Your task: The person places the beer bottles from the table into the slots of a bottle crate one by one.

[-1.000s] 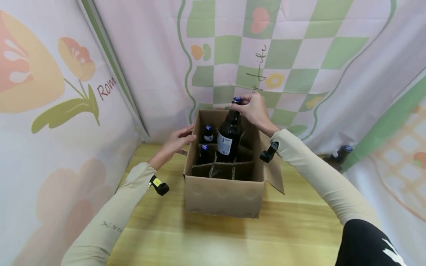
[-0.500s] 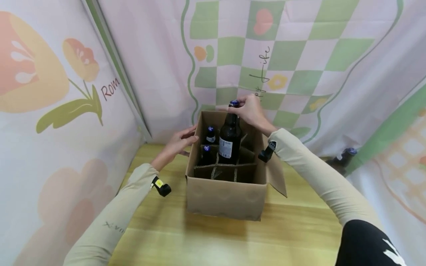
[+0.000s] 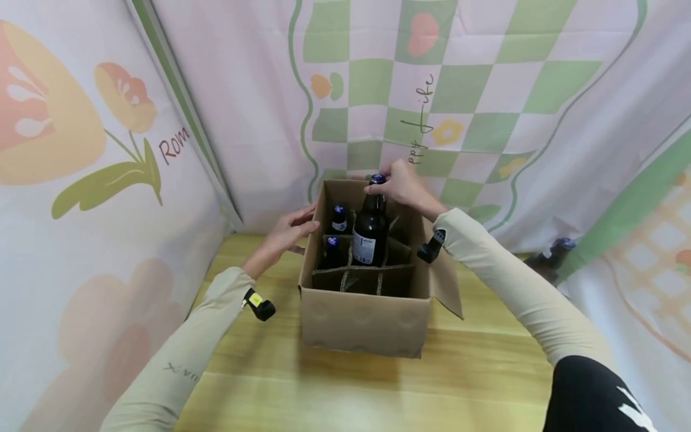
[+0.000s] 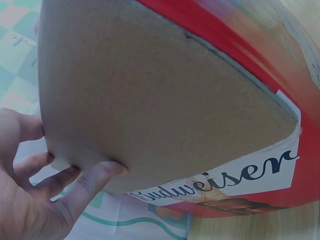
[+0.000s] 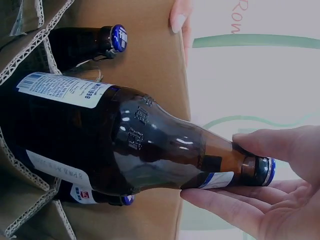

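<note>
My right hand [image 3: 402, 183] pinches a dark glass beer bottle [image 3: 368, 231] by its neck, just under the blue cap. The bottle stands upright with its lower part inside the divided cardboard box [image 3: 364, 321], in the middle column. In the right wrist view, thumb and fingers lie on either side of the neck of the bottle [image 5: 150, 140]. My left hand [image 3: 283, 234] rests against the box's left side. Seen from the left wrist, its thumb and fingertips touch a brown flap [image 4: 140, 100] near its edge. Two more bottles, one behind [image 3: 339, 219], one nearer [image 3: 332, 249], sit in the left column.
The box stands on a wooden table [image 3: 351, 396], its right flap [image 3: 445, 279] folded outward. Another capped bottle [image 3: 550, 258] stands at the far right, partly behind the right sleeve. Printed curtains [image 3: 243, 90] close off the back and sides.
My right hand has moved down with the bottle, which sinks deeper into the middle column of the box. The left hand stays at the box's left side.
</note>
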`<state>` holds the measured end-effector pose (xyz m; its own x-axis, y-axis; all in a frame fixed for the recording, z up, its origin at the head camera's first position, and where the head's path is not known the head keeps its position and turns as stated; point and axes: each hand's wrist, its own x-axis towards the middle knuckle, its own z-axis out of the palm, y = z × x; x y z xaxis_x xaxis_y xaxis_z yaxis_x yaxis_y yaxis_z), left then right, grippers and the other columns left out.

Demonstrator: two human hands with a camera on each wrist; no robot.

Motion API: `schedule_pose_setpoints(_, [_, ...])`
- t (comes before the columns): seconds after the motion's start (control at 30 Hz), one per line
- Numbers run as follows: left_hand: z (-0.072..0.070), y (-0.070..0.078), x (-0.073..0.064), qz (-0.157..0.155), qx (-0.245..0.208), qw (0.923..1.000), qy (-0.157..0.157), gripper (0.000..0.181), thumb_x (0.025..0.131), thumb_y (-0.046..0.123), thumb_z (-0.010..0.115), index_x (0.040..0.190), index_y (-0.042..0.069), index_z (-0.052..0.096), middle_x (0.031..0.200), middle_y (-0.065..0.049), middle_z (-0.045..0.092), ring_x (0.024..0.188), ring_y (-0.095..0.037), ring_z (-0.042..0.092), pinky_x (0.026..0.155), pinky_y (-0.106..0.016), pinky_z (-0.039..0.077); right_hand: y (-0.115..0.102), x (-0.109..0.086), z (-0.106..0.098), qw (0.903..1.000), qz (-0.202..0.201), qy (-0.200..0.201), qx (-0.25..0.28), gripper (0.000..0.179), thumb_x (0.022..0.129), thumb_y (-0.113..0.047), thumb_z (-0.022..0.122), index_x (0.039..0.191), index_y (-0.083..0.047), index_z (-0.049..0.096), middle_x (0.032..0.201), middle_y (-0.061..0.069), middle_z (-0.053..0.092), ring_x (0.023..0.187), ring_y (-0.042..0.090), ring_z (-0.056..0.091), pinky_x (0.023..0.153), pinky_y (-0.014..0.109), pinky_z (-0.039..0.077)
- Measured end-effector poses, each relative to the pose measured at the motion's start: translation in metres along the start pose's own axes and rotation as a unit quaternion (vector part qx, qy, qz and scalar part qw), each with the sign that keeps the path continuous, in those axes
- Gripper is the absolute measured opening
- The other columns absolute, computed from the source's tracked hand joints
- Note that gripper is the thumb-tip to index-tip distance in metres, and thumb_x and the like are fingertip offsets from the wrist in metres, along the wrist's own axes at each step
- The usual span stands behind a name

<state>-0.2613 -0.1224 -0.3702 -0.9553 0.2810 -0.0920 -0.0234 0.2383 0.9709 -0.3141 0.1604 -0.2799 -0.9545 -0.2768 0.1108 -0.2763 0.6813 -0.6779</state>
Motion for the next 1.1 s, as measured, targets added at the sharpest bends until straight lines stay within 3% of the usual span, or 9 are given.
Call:
schedule_pose_setpoints(0.2, [0.003,-0.002,0.001,0.001,-0.002,1.0,-0.004,0.065,0.106,0.025,0.061,0.165,0.027,0.033,0.168,-0.013,0.037,0.142,-0.039,0.051,0.081,-0.043,0.067,0.001,0.001,0.002,0.9998,0.003,-0.012,-0.015,0.025,0.092,-0.016,0.081,0.079,0.002,0.07,0.062,0.004,0.065,0.045,0.009,0.053,0.044,0.02,0.047])
schedule_pose_setpoints(0.67, [0.001,-0.002,0.001,-0.001,-0.005,1.0,-0.003,0.064,0.106,0.024,0.061,0.165,0.028,0.034,0.169,-0.013,0.035,0.142,-0.039,0.05,0.084,-0.044,0.066,-0.001,-0.002,-0.003,0.9929,0.004,-0.111,-0.041,0.019,0.097,-0.011,0.076,0.1,0.006,0.069,0.091,0.015,0.071,0.064,0.013,0.065,0.06,0.022,0.062])
schedule_pose_setpoints(1.1, [0.001,-0.001,0.0,0.004,0.003,1.0,0.001,0.064,0.106,0.025,0.061,0.164,0.027,0.034,0.169,-0.013,0.035,0.142,-0.04,0.05,0.084,-0.045,0.066,0.004,-0.008,-0.01,0.9866,-0.023,-0.156,-0.043,0.021,0.098,-0.01,0.074,0.108,0.007,0.065,0.094,0.019,0.073,0.069,0.015,0.073,0.067,0.028,0.065])
